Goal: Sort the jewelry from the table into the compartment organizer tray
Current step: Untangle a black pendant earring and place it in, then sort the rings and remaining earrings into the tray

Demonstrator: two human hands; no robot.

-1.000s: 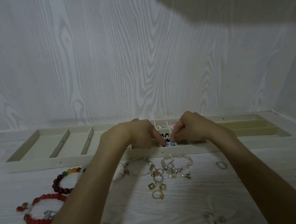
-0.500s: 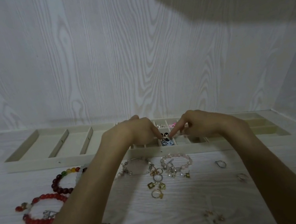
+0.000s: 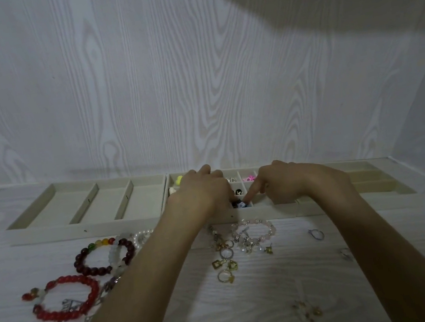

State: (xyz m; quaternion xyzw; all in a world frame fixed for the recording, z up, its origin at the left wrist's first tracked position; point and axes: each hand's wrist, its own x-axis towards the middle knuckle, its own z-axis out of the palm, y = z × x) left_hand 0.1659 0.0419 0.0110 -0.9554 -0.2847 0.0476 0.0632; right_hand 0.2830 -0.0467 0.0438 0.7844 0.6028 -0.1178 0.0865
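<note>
Both hands are over the small-cell block of the cream fabric-lined compartment organizer tray. The right hand has its index finger extended down into the front cell, its tip on a small dark-and-white trinket there; the other fingers are curled under, gripping nothing I can see. The left hand sits knuckles-up at nine o'clock of that cell, fingers folded out of sight, so I cannot tell whether it holds anything.

My read: the piece is being seated in its cell. To do it well, press lightly with the fingertip, nudge it flat to the floor, and lift the finger straight up so nothing drags out. The left hand should steady the tray wall, not crowd the opening.

Moving outward: at twelve o'clock of the hands, neighbouring cells hold a pink piece and a yellow bead. The long compartments at ten o'clock look unfilled.

On the pale wood-grain desk plenty waits: a pale pink beaded bracelet and gold-and-silver rings and charms at six o'clock, a dark maroon beaded bracelet and a bright red beaded bracelet at eight o'clock, and a small silver hoop at four o'clock.
</note>
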